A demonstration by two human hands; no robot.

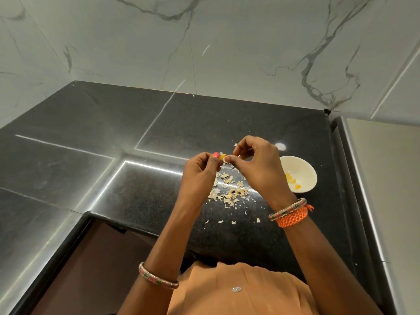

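The work in hand looks like peeling garlic. A small yellow clove [222, 157] is held up in the air to the left of the bowl [311, 176], above the counter [136, 123] and touching nothing but fingers. The left hand [200, 171] pinches it between thumb and forefinger, with the other fingers curled in toward the palm. That is a steadying hold, leaving the clove's free end pointing at the other hand. The right hand [259, 164] meets it there with thumb and forefinger closed together on that end. This is probably to nip a bit of skin and draw it off. Its remaining fingers arch loosely above and hold nothing. Whether it has skin or flesh between the tips is too small to tell.

Both hands sit left of the bowl rather than over it, and the reason seems plain: the skins [229, 189] fall straight down into a pale heap on the counter just left of the bowl, with a few flakes scattered nearer the person. That keeps the bowl for clean pieces only. A few peeled cloves [293, 180] lie in its left half, partly hidden behind the right wrist.

The bowl stands close by the right hand — a short reach for dropping the clove in once it is bare.
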